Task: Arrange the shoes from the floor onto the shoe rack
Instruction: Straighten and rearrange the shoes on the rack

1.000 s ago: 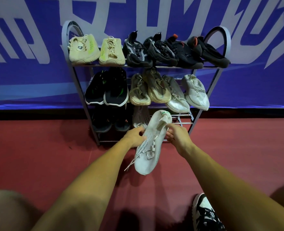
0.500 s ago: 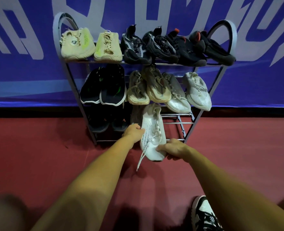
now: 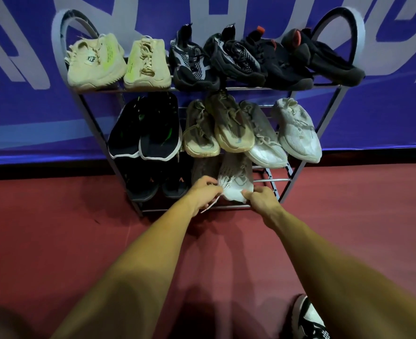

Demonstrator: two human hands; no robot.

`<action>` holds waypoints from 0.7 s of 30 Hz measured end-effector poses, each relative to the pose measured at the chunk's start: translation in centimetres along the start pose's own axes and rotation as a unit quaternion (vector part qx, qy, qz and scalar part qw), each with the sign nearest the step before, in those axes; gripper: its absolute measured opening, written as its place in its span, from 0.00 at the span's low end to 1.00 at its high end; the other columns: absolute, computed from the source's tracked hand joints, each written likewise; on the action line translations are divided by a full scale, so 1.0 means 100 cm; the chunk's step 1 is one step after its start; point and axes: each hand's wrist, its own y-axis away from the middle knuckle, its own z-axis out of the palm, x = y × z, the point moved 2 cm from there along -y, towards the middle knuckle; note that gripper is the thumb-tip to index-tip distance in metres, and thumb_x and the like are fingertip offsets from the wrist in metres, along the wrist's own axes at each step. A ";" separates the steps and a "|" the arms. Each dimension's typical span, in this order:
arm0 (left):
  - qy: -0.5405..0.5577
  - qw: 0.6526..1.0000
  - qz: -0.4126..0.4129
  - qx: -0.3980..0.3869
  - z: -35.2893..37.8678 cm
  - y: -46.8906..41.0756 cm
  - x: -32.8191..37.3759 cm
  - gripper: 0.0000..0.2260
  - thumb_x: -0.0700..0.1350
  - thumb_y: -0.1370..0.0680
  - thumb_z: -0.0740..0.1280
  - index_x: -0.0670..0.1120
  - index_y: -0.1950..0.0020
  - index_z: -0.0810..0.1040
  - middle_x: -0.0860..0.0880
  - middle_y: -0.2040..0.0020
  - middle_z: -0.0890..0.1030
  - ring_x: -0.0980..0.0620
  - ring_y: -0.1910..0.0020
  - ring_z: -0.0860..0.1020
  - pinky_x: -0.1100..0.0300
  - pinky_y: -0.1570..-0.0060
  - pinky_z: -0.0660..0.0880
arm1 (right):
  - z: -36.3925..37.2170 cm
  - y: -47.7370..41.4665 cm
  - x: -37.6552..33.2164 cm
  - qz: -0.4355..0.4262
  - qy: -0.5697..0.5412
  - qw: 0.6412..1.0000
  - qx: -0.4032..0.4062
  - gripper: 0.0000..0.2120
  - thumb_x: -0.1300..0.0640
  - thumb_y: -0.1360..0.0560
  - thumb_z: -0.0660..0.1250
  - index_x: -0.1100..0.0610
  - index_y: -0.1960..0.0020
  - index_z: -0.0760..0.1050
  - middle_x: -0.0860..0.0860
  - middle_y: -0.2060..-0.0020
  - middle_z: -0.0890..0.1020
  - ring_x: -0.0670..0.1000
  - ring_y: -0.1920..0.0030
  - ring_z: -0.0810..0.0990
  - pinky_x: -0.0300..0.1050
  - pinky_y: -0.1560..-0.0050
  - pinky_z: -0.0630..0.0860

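Note:
A white knit sneaker lies on the bottom shelf of the grey metal shoe rack, toe pointing in, heel toward me. My left hand touches its left side by the loose lace, fingers curled at the lace. My right hand pinches the heel's right edge. A grey-brown shoe sits just left of the sneaker, partly hidden in shadow.
The top shelf holds two cream shoes and several black ones. The middle shelf carries black, tan and white shoes. Black shoes fill the bottom left. A black-and-white shoe lies on the red floor at lower right.
The white sneaker went from held in the air, to tilted at the rack's front, to lying on the bottom shelf. Both hands followed it forward.

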 end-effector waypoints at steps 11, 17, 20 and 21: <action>0.086 0.996 -0.004 0.039 0.031 -0.034 -0.001 0.31 0.39 0.24 0.69 0.44 0.23 0.63 0.44 0.40 0.81 0.55 0.64 0.80 0.69 0.78 0.69 | 0.005 -0.033 0.005 0.012 -0.068 0.997 0.035 0.19 0.70 0.28 0.62 0.63 0.38 0.78 0.53 0.54 0.83 0.46 0.62 0.76 0.37 0.63 0.72; 0.029 0.998 -0.052 -0.018 0.037 -0.043 0.000 0.19 0.41 0.22 0.67 0.50 0.33 0.67 0.47 0.61 0.84 0.56 0.71 0.79 0.66 0.77 0.64 | 0.001 -0.052 0.010 0.008 -0.081 0.995 0.058 0.21 0.67 0.23 0.61 0.54 0.32 0.75 0.49 0.54 0.81 0.44 0.64 0.74 0.29 0.71 0.70; 0.018 0.999 -0.042 -0.029 0.042 -0.043 0.003 0.13 0.41 0.22 0.68 0.51 0.39 0.71 0.47 0.58 0.84 0.55 0.68 0.80 0.64 0.74 0.62 | 0.002 -0.060 0.014 0.021 0.002 0.995 0.094 0.22 0.66 0.23 0.59 0.55 0.32 0.75 0.56 0.42 0.83 0.54 0.54 0.77 0.43 0.56 0.77; 0.011 0.999 -0.039 -0.031 0.043 -0.043 0.004 0.14 0.42 0.23 0.68 0.51 0.39 0.72 0.46 0.56 0.84 0.55 0.66 0.80 0.63 0.74 0.62 | 0.003 -0.062 0.016 0.026 0.015 0.994 0.101 0.20 0.66 0.23 0.59 0.58 0.32 0.75 0.59 0.41 0.82 0.57 0.52 0.77 0.48 0.51 0.78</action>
